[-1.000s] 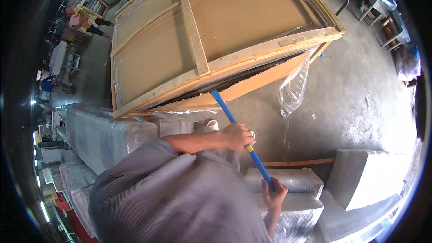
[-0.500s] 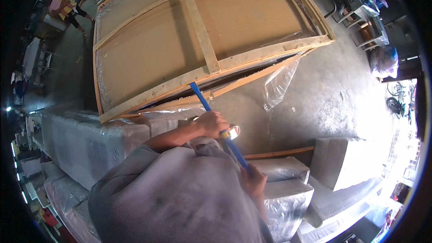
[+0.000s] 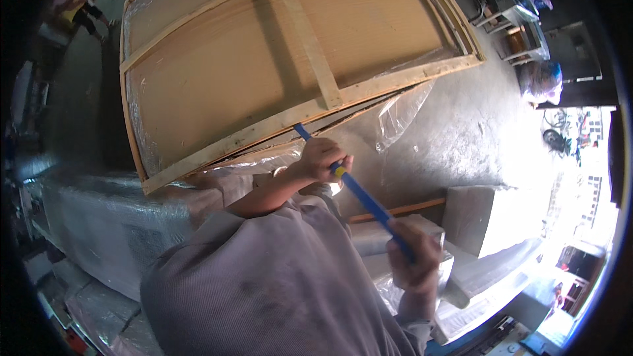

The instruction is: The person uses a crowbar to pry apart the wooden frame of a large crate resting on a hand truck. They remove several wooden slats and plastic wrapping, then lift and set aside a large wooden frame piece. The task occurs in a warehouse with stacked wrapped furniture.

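A blue pry bar with a yellow band slants from the large wooden crate's near edge back toward my body. My left hand is wrapped round it just above the yellow band, close to its tip. Farther down, my right hand grips the handle, slightly blurred. The bar's flat tip is at the crate's near edge slat; whether it touches the wood I cannot tell. Brown cardboard covers the crate's top between the wooden slats. Below the near edge, a loosened wooden strip and clear plastic film hang down.
Bubble-wrapped boxes stand at my left. More wrapped white blocks lie at right, with a wooden strip on the concrete floor. Another person is at far left. Bright daylight enters at right.
Both hands have shifted right with the bar, my right hand the most, and the bar's tip has moved slightly right. The dark gap under the crate's near edge looks narrower. My view has shifted.
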Action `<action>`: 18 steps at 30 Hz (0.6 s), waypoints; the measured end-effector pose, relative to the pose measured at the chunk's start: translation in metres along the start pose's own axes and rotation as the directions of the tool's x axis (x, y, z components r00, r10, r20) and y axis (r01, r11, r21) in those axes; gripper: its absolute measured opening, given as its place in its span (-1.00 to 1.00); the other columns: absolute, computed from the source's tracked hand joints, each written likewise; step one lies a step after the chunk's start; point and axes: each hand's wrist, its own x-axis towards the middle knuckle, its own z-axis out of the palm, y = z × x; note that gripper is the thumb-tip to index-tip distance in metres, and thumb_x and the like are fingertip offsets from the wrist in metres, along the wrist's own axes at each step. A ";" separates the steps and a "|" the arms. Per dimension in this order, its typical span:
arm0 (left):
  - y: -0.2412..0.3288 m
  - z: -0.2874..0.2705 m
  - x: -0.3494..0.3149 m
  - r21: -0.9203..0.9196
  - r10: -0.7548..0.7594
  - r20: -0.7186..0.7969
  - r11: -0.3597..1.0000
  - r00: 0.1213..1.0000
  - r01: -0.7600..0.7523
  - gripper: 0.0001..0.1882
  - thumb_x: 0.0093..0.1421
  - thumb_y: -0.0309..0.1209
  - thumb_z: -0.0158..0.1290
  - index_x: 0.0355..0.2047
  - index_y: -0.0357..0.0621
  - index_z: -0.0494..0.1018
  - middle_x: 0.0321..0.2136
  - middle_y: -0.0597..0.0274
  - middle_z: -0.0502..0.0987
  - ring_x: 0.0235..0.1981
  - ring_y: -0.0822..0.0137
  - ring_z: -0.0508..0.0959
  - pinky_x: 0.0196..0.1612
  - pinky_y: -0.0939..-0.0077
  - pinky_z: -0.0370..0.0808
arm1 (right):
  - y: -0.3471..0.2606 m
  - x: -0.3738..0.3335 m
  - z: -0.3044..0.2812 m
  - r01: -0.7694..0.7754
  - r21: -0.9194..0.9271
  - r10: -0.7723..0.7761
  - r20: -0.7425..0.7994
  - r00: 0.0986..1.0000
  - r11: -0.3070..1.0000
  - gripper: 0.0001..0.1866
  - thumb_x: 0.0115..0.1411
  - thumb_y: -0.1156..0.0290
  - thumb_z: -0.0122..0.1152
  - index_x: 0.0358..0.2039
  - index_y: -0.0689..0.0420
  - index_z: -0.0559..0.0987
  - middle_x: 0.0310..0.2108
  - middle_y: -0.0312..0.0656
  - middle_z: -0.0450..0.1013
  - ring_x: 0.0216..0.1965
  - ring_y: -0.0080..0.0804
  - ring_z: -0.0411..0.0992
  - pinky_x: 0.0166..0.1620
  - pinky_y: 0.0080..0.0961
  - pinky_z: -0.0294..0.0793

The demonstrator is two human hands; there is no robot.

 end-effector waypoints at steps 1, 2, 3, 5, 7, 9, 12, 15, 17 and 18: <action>-0.003 -0.001 0.006 0.030 -0.041 -0.083 0.999 0.996 0.043 -0.81 0.00 -0.48 0.24 -0.57 -0.04 0.40 -0.72 0.27 0.37 -0.75 0.21 0.42 -0.65 0.31 0.34 | -0.013 0.020 -0.001 -0.079 -0.009 0.078 -0.052 0.996 0.997 -0.74 0.12 0.57 0.29 -0.14 0.25 0.63 -0.31 -0.04 0.62 -0.53 -0.41 0.47 -0.41 -0.52 0.47; -0.005 0.001 0.012 0.051 -0.078 -0.178 0.995 0.981 0.088 -0.81 0.01 -0.48 0.25 -0.55 -0.05 0.41 -0.71 0.27 0.37 -0.74 0.21 0.43 -0.65 0.31 0.35 | -0.024 0.041 -0.002 -0.081 -0.018 0.079 -0.066 0.995 0.997 -0.78 0.19 0.54 0.26 -0.13 0.22 0.63 -0.37 -0.19 0.60 -0.53 -0.57 0.44 -0.45 -0.58 0.42; -0.008 0.001 0.017 0.056 -0.112 -0.278 0.990 0.954 0.133 -0.82 0.01 -0.48 0.25 -0.53 -0.05 0.42 -0.71 0.27 0.38 -0.74 0.22 0.44 -0.65 0.32 0.36 | -0.037 0.065 -0.004 -0.219 -0.007 0.219 -0.032 0.975 0.976 -0.79 0.21 0.52 0.26 -0.12 0.22 0.63 -0.41 -0.26 0.56 -0.53 -0.64 0.42 -0.47 -0.62 0.39; -0.022 -0.002 0.029 0.075 -0.088 -0.380 0.989 0.921 0.125 -0.81 0.02 -0.47 0.28 -0.49 -0.06 0.43 -0.69 0.26 0.40 -0.73 0.21 0.46 -0.64 0.31 0.38 | -0.061 0.119 -0.005 -0.413 0.007 0.413 0.000 0.911 0.911 -0.78 0.25 0.50 0.25 -0.10 0.20 0.63 -0.50 -0.36 0.47 -0.57 -0.71 0.35 -0.51 -0.66 0.30; -0.036 -0.008 0.037 0.083 -0.117 -0.458 0.981 0.881 0.173 -0.81 0.02 -0.45 0.30 -0.46 -0.08 0.45 -0.67 0.23 0.43 -0.71 0.19 0.48 -0.62 0.30 0.40 | -0.077 0.177 0.002 -0.397 0.011 0.397 0.003 0.918 0.918 -0.76 0.26 0.49 0.22 -0.06 0.20 0.62 -0.61 -0.40 0.36 -0.64 -0.72 0.26 -0.56 -0.66 0.20; -0.047 -0.011 0.044 0.063 -0.221 -0.509 0.954 0.832 0.292 -0.80 0.02 -0.43 0.32 -0.44 -0.11 0.47 -0.64 0.19 0.46 -0.68 0.15 0.51 -0.59 0.28 0.43 | -0.081 0.228 0.014 -0.283 0.007 0.283 -0.010 0.959 0.959 -0.74 0.28 0.41 0.23 -0.05 0.20 0.62 -0.68 -0.45 0.28 -0.69 -0.74 0.17 -0.59 -0.67 0.12; -0.061 -0.014 0.051 0.062 -0.280 -0.555 0.925 0.783 0.375 -0.80 0.02 -0.42 0.32 -0.42 -0.16 0.49 -0.60 0.11 0.50 -0.62 0.10 0.55 -0.54 0.26 0.46 | -0.079 0.284 0.029 -0.252 0.092 0.243 0.096 0.965 0.963 -0.73 0.27 0.38 0.24 -0.06 0.19 0.63 -0.68 -0.51 0.24 -0.70 -0.80 0.11 -0.63 -0.70 0.02; -0.063 -0.014 0.056 0.073 -0.305 -0.583 0.903 0.753 0.423 -0.81 0.05 -0.42 0.30 -0.41 -0.20 0.51 -0.58 0.08 0.52 -0.57 0.05 0.57 -0.49 0.24 0.48 | -0.075 0.287 0.031 -0.217 0.062 0.214 0.056 0.975 0.974 -0.72 0.26 0.35 0.24 -0.06 0.20 0.63 -0.68 -0.50 0.24 -0.69 -0.81 0.11 -0.62 -0.70 0.02; -0.055 -0.014 0.055 0.073 -0.318 -0.501 0.911 0.805 0.406 -0.81 0.10 -0.37 0.27 -0.49 -0.15 0.48 -0.60 0.09 0.51 -0.58 0.03 0.56 -0.51 0.20 0.47 | -0.070 0.264 0.023 -0.205 -0.028 0.205 -0.021 0.979 0.978 -0.70 0.26 0.31 0.25 -0.07 0.20 0.64 -0.68 -0.49 0.25 -0.69 -0.79 0.12 -0.60 -0.69 0.03; -0.045 -0.014 0.050 0.069 -0.326 -0.421 0.919 0.847 0.388 -0.79 0.11 -0.36 0.26 -0.52 -0.13 0.46 -0.61 0.10 0.50 -0.58 0.04 0.56 -0.51 0.19 0.47 | -0.067 0.234 0.013 -0.159 -0.082 0.155 -0.048 0.987 0.984 -0.69 0.26 0.29 0.25 -0.08 0.21 0.64 -0.67 -0.48 0.25 -0.68 -0.78 0.12 -0.59 -0.68 0.04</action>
